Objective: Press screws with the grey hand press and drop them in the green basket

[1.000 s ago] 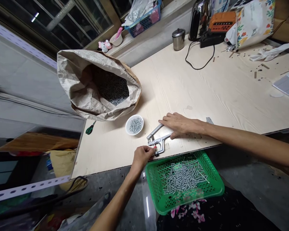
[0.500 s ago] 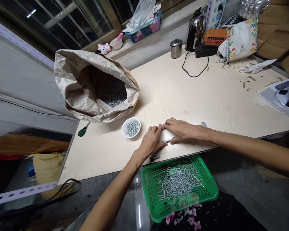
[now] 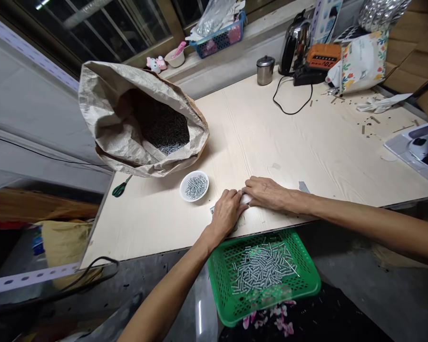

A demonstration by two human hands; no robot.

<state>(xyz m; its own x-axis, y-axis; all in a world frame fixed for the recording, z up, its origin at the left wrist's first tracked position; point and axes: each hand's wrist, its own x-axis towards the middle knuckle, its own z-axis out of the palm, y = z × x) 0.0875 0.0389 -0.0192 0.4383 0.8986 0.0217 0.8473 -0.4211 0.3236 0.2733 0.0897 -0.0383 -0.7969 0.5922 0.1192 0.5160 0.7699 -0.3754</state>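
Observation:
My left hand (image 3: 228,210) lies near the front edge of the table, its fingers curled down over a flat metal-edged piece (image 3: 211,209) that mostly hides beneath it. Close beside it, my right hand (image 3: 267,194) has fingers and thumb closed on a small whitish piece (image 3: 246,199) showing between the two hands. What this piece is I cannot make out. To the left stands a white bowl (image 3: 182,193) of small shiny metal screws or pins (image 3: 197,186). Below the table edge, a green plastic basket (image 3: 219,304) holds many spring-like metal pieces (image 3: 266,268).
A large open sack (image 3: 110,156) with dark metal pieces inside stands at the left back. Green-handled scissors (image 3: 119,189) lie near the left edge. Behind are a steel canister (image 3: 265,71), a kettle (image 3: 295,42), a black cord (image 3: 288,113) and a flowered bag (image 3: 365,61).
My hands have drawn closer together, and the left one now covers most of the metal-edged piece. That piece's end now shows left of my left hand. The view has shifted slightly.

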